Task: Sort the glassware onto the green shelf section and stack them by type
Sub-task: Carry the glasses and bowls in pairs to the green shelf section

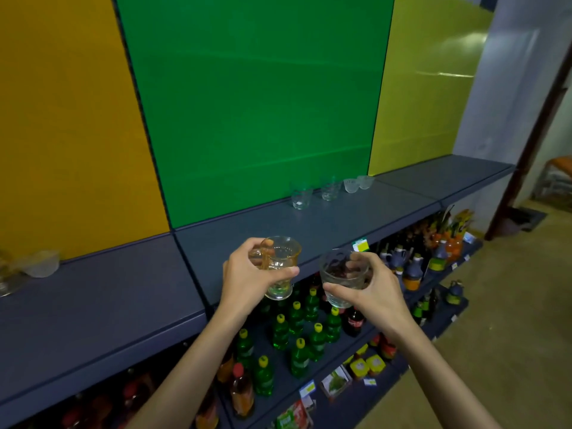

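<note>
My left hand [247, 274] grips a clear glass mug with a handle [283, 261], held upright just in front of the grey shelf [253, 230] below the green panel [257, 103]. My right hand [376, 289] grips a clear patterned tumbler [340, 280] beside it, fingers hooked over its rim. At the back of the green section stand two clear glasses [301, 196] [330, 189] and two small frosted bowls [351, 184] [365, 181]. More glassware [40, 263] sits on the shelf under the orange panel at far left.
Below the shelf are lower shelves with several green bottles [297, 323], dark and orange bottles [411, 270] and small boxes [366, 365]. A yellow panel [427, 88] is to the right, then a wall and a doorway [551, 181]. Tan floor lies at right.
</note>
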`<move>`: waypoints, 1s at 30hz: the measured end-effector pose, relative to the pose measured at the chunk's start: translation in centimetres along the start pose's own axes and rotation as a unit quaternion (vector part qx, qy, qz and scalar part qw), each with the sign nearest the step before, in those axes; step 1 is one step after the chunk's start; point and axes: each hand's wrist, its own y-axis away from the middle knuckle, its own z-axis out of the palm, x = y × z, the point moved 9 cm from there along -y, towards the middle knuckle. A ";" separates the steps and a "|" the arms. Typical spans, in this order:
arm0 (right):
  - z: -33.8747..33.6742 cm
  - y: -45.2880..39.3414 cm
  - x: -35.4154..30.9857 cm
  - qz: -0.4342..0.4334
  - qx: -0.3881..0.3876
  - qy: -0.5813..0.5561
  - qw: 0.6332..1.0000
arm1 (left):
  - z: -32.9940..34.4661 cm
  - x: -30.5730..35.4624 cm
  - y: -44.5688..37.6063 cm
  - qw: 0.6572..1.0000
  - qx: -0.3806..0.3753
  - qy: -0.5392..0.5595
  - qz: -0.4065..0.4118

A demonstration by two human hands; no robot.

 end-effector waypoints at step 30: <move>9.5 -30.6 5.3 -0.079 -0.165 -0.043 0.982 | 1.0 -9.3 -25.0 0.955 0.242 -0.112 -0.129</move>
